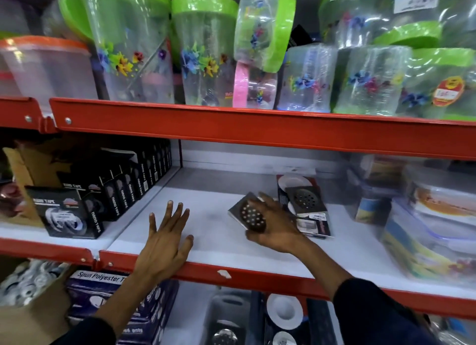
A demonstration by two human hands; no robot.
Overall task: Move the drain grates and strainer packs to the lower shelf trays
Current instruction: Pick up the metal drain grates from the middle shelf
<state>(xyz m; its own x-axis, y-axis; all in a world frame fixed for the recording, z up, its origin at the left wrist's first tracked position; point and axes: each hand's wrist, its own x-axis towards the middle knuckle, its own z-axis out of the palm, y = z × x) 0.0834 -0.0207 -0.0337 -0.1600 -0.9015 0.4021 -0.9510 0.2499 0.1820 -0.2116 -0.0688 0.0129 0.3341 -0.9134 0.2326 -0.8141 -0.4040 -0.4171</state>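
Observation:
My right hand (273, 229) grips a square metal drain grate (248, 213) with round holes, tilted above the white middle shelf (206, 229). Just behind it a second drain grate (305, 199) leans on a pile of strainer packs (315, 226), with another strainer pack (293, 181) behind. My left hand (167, 239) lies flat and open on the shelf near its red front edge, fingers spread, holding nothing. Below that shelf a grey tray (226, 316) holds a metal strainer, and strainer packs (284, 311) with white rings stand beside it.
Black nano tape boxes (74, 213) line the shelf's left side. Clear food containers (432, 229) crowd the right. Green-lidded plastic jars (206, 54) fill the upper shelf above a red rail. Blue tape boxes (103, 288) and a cardboard box (33, 308) sit lower left.

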